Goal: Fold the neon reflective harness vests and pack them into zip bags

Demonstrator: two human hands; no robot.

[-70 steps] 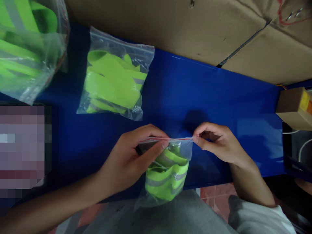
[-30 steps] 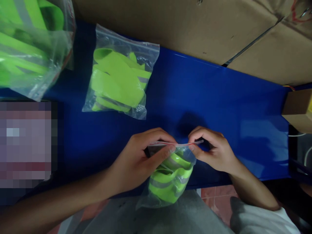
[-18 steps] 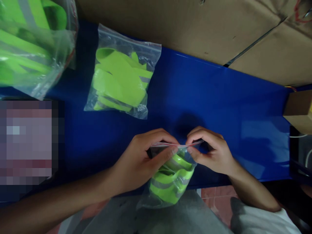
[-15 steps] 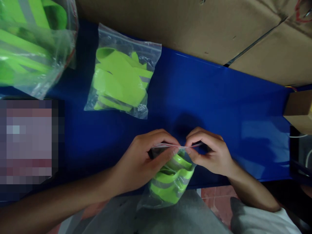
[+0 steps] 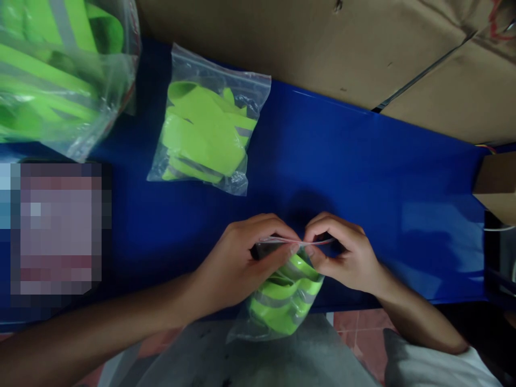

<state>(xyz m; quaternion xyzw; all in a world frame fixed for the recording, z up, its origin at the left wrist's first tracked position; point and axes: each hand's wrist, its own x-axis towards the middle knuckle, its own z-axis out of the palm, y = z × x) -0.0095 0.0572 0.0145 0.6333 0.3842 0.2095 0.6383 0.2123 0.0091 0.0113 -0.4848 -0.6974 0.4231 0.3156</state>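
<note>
Close to my body, a clear zip bag (image 5: 266, 328) hangs upright with bright yellow-green reflective straps (image 5: 278, 309) inside, crossed by grey stripes. My left hand (image 5: 245, 258) pinches the bag's top edge between thumb and fingers. Right beside it, my right hand (image 5: 346, 252) pinches the same edge, and the thumbs nearly meet at the middle of the seal. The bag's mouth (image 5: 272, 240) bulges slightly on either side of the pinch. I cannot tell whether the seal is joined there.
On the blue table (image 5: 342, 161) lies another filled zip bag (image 5: 209, 129). A bigger bag of yellow-green straps (image 5: 48, 80) is at the upper left, above a blurred-out rectangular thing (image 5: 56, 226). Cardboard boxes (image 5: 282, 32) line the back; a small carton (image 5: 497, 180) stands at the right.
The view has shifted slightly, so the table things appear a little further right. Both hands keep their pinch on the bag's edge, with the thumbs slightly moved.
</note>
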